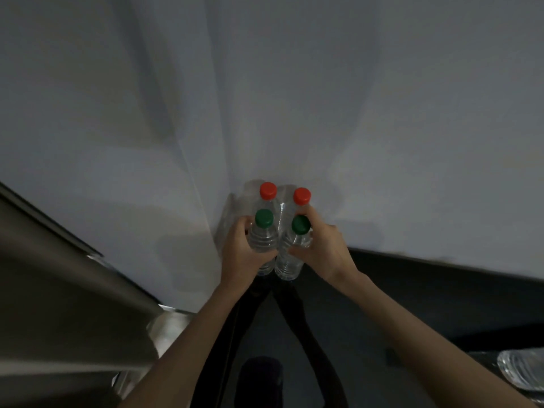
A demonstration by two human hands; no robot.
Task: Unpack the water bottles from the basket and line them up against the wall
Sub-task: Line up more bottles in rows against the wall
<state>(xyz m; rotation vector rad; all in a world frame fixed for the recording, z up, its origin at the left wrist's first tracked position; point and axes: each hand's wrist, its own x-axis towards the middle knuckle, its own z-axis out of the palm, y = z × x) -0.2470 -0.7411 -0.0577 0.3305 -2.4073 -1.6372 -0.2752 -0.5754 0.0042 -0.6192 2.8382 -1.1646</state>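
In the head view, the left hand [244, 254] is gripping the left green-capped bottle [263, 238], and the right hand [322, 248] is gripping the right green-capped bottle [288, 263]. The two red-capped bottles [268, 191] are showing just behind them, up near the white wall [294, 83].

Both red-capped bottles [268, 191] mostly hidden behind green-capped bottles [263, 238], clear plastic thing [524, 371] to their right cut off, metal surface [59, 290] to their left blurred.
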